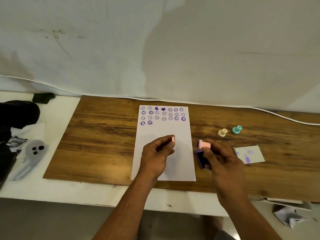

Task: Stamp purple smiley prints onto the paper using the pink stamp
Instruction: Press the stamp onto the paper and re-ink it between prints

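A white paper [180,135] lies on the wooden board [103,135], with several rows of purple smiley prints [162,115] across its top. My left hand [157,153] hovers over the middle of the paper, its fingertips pinching a small pink piece [173,139], possibly the stamp's cap. My right hand [223,160] is just right of the paper and holds the pink stamp [204,144] on its side, purple face pointing left. A purple ink pad [201,159] sits open under that hand, partly hidden by the fingers.
A cream stamp [222,132] and a teal stamp [236,130] stand on the board at the right. A card smeared with purple ink [249,154] lies beside them. Crumpled tissue, a grey plastic object [34,153] and dark items crowd the white table at left.
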`<state>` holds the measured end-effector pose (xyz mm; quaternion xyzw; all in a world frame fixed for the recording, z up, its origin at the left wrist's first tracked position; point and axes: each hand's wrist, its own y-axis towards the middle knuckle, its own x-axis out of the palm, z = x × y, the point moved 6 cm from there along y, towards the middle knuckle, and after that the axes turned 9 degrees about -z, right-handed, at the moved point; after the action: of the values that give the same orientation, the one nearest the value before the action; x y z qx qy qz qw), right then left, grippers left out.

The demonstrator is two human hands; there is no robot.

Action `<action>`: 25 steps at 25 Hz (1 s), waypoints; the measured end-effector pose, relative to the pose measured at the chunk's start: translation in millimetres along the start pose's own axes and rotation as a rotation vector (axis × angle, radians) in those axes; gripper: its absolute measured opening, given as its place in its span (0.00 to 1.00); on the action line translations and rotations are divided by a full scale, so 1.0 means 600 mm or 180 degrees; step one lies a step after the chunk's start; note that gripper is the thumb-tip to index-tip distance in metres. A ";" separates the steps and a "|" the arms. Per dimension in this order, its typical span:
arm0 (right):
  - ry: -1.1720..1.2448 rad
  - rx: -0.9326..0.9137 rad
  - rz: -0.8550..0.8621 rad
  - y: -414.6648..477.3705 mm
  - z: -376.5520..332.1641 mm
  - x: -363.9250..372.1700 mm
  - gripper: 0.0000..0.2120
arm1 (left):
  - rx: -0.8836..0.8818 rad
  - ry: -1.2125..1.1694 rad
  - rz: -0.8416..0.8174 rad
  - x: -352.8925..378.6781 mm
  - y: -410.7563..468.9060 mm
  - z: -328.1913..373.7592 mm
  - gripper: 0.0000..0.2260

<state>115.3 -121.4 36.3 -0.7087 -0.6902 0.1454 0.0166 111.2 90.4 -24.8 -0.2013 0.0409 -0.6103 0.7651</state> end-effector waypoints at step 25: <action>-0.0450 -0.0321 -0.0744 0.043 0.049 0.016 0.14 | -0.0144 0.0365 -0.0380 0.054 -0.013 -0.019 0.11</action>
<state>133.8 -118.3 0.4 -0.6114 -0.7739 0.1573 -0.0509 109.0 55.1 -26.3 -0.1855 0.0863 -0.6642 0.7190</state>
